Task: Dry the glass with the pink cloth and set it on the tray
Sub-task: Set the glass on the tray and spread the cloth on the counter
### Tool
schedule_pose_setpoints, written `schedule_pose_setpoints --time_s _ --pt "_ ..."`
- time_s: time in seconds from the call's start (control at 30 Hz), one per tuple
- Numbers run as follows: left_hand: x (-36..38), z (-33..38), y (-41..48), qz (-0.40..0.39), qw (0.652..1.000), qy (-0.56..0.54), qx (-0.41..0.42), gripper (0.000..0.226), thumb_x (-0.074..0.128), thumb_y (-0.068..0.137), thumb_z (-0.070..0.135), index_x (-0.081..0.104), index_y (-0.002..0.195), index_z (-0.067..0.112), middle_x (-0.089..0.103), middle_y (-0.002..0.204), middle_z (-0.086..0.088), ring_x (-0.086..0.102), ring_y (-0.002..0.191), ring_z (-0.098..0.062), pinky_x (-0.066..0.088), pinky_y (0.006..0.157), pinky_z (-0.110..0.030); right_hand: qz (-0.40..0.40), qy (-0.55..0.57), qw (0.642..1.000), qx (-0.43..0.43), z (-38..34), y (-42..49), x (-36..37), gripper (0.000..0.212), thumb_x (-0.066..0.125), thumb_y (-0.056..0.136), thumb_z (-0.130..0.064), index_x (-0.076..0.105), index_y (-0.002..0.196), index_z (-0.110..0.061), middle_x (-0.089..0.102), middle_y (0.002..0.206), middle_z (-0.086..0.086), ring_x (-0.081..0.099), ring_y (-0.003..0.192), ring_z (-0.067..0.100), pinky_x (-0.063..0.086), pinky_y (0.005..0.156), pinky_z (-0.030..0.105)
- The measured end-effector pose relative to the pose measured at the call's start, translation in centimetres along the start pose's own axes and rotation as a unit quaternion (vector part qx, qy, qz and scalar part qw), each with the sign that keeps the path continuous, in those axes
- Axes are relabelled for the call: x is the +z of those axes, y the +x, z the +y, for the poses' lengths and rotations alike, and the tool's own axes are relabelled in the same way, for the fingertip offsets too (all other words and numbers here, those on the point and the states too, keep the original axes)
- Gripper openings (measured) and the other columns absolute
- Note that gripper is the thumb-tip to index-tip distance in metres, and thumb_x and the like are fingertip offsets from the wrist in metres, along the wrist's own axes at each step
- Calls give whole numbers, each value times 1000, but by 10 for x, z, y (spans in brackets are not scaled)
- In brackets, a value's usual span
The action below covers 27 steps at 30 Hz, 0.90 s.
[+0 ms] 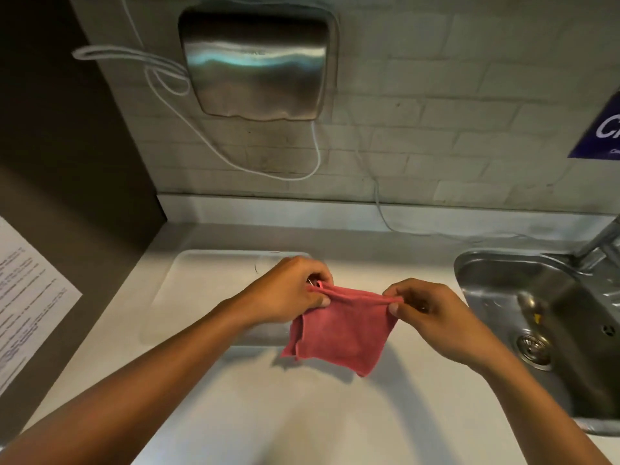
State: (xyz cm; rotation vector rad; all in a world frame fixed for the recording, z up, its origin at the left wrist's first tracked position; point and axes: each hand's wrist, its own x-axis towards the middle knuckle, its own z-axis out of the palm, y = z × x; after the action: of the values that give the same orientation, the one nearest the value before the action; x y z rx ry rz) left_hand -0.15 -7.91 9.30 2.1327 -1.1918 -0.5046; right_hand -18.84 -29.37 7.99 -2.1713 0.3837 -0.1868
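Both my hands hold the pink cloth (pixel 345 330) stretched by its top edge above the white counter. My left hand (pixel 288 292) pinches the left corner and my right hand (pixel 426 308) pinches the right corner. The cloth hangs folded below them. A pale tray (pixel 201 283) lies on the counter, behind and to the left of my left hand. Just behind that hand, over the tray's right end, a faint clear outline looks like the glass (pixel 266 261); my hand hides most of it.
A steel sink (pixel 543 317) with a tap (pixel 600 243) is sunk into the counter at the right. On the tiled wall hang a steel hand dryer (pixel 258 65) with a looping white cable and a blue sign (pixel 600 129). A printed sheet (pixel 27 297) hangs at the left.
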Motion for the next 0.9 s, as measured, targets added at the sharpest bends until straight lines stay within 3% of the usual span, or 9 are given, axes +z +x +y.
schedule_pose_setpoints --time_s 0.13,0.3,0.4,0.5,0.63,0.7,0.77,0.83,0.9 --pt "11 -16 47 11 1000 -15 -21 17 84 83 9 77 84 23 71 75 12 61 64 6 46 60 -14 20 -35 999 29 23 43 -6 15 69 95 -18 76 88 -29 77 87 -11 72 83 7 57 79 33" --pt "23 -37 95 49 998 26 -42 15 85 82 5 81 94 13 76 86 -1 68 79 -15 56 76 -33 50 -78 995 33 49 94 -5 11 71 94 -17 73 88 -25 75 87 -10 71 84 8 53 74 26" --pt "29 -47 118 88 994 61 -31 18 80 87 0 81 101 11 80 97 -6 72 89 -22 58 82 -35 81 -111 990 27 62 121 1 8 69 94 -13 74 91 -19 73 86 -7 69 83 15 49 70 25" --pt "44 -55 129 116 989 82 -40 18 76 89 -2 80 100 12 78 101 -8 70 88 -24 58 78 -35 107 -136 985 17 74 134 9 9 67 94 -9 74 97 -15 73 90 -1 68 82 19 50 72 27" --pt "81 -70 111 44 989 137 -34 23 60 86 0 73 83 19 73 87 -1 68 87 -25 53 73 -37 72 -186 980 10 96 115 24 16 67 91 -5 77 96 -17 74 90 2 70 76 23 53 72 31" --pt "103 -82 94 -10 974 228 5 23 54 92 6 74 97 18 74 102 -3 67 99 -27 46 75 -31 22 -221 975 12 109 94 36 18 68 91 -5 79 98 -17 77 98 5 70 80 23 52 74 30" --pt "126 -90 77 -50 962 267 10 25 55 99 8 73 116 11 72 122 -10 67 111 -31 51 76 -32 -12 -227 974 23 120 75 48 19 69 92 -6 79 103 -18 77 106 3 69 87 20 51 76 27" --pt "140 -87 65 -51 959 278 13 30 56 92 -7 72 112 10 73 118 -12 70 103 -35 50 72 -36 -19 -226 974 28 128 61 58 20 69 92 -8 79 106 -20 76 112 1 70 92 18 53 80 27" --pt "146 -84 54 -45 961 273 13 33 55 88 -14 71 107 8 72 114 -13 69 94 -36 41 69 -36 -16 -237 971 27 132 52 65 20 69 93 -11 79 108 -21 75 115 -2 70 96 18 55 82 30"
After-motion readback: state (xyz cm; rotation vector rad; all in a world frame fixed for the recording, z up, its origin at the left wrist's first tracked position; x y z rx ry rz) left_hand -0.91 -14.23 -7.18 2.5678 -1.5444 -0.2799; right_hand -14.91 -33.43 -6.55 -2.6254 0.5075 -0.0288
